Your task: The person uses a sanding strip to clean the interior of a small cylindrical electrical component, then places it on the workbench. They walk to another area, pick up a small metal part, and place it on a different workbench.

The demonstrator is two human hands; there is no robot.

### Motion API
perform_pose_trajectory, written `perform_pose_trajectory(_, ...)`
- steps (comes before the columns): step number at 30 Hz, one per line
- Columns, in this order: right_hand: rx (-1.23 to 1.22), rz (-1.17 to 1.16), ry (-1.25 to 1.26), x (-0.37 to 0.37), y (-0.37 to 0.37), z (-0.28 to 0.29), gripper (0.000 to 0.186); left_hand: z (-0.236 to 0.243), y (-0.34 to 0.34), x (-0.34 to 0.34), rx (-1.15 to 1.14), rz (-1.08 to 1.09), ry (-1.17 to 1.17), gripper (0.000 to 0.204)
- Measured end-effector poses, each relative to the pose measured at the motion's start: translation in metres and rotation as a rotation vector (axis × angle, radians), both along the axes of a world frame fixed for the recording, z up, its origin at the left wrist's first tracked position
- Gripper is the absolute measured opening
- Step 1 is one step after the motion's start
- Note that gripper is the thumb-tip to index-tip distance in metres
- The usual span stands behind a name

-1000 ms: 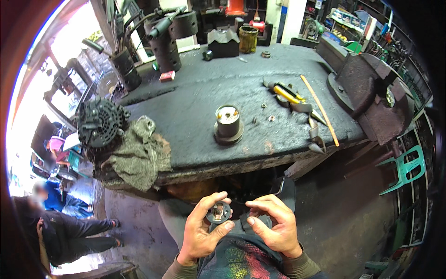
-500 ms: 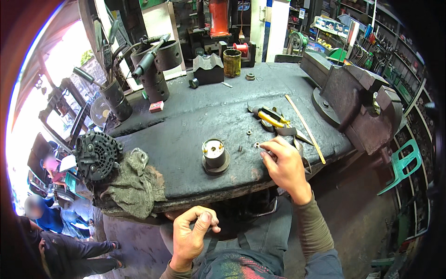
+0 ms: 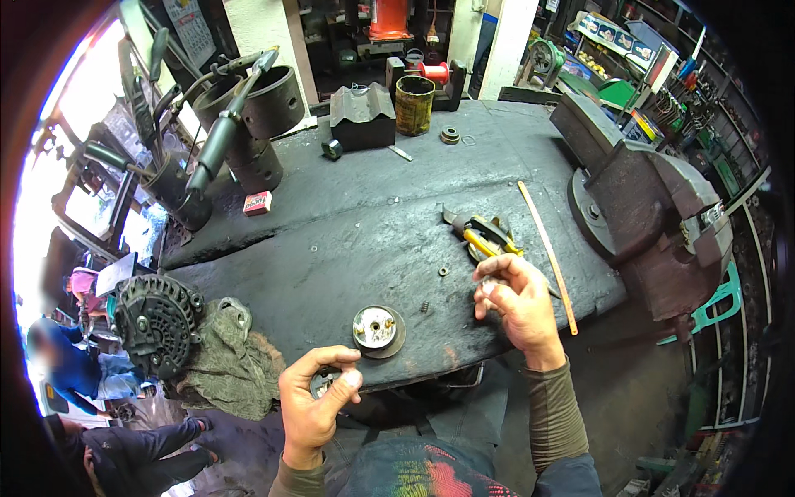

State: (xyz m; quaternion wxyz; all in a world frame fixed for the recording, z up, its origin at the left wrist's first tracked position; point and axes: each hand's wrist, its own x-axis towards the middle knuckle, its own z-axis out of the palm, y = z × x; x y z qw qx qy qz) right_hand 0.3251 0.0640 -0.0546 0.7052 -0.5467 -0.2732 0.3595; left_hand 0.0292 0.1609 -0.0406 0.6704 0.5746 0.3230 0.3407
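My left hand (image 3: pixel 315 406) holds a small round metal part (image 3: pixel 325 383) at the near edge of the dark workbench (image 3: pixel 364 224). My right hand (image 3: pixel 515 302) is raised over the bench with its fingers curled around a small metal piece (image 3: pixel 489 287). Between the hands a round metal cap (image 3: pixel 378 329) with studs sits on the bench. Yellow-handled pliers (image 3: pixel 484 238) lie just beyond my right hand. A small spring (image 3: pixel 424 306) and a washer (image 3: pixel 444 271) lie loose near the cap.
A large bench vise (image 3: pixel 646 224) stands at the right. An alternator (image 3: pixel 156 321) and a greasy rag (image 3: pixel 228 360) sit at the left edge. A long thin metal strip (image 3: pixel 548 253), black cylinders (image 3: pixel 265 108), a rusty tin (image 3: pixel 414 103) and a person in blue (image 3: pixel 70 369) are around.
My right hand went from my lap out onto the bench by the pliers and now lifts back, curled on a small piece. My left hand stayed low with the round part.
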Motion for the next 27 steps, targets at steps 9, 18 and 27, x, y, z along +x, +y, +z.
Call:
perform_pose_trajectory(9, -0.487, -0.098, -1.013, -0.007, 0.044, -0.003, 0.023, 0.024, -0.002, 0.004, -0.134, 0.130, 0.106, 0.045)
perform_pose_trajectory(18, -0.645, -0.019, -1.009, -0.015, 0.050, -0.002, 0.021, 0.007, -0.003, 0.018, -0.069, 0.089, 0.166, 0.082)
perform_pose_trajectory(27, -0.753, -0.002, -0.931, -0.018, 0.051, 0.005, 0.027, 0.003, -0.004, 0.037, -0.056, 0.061, 0.216, 0.085)
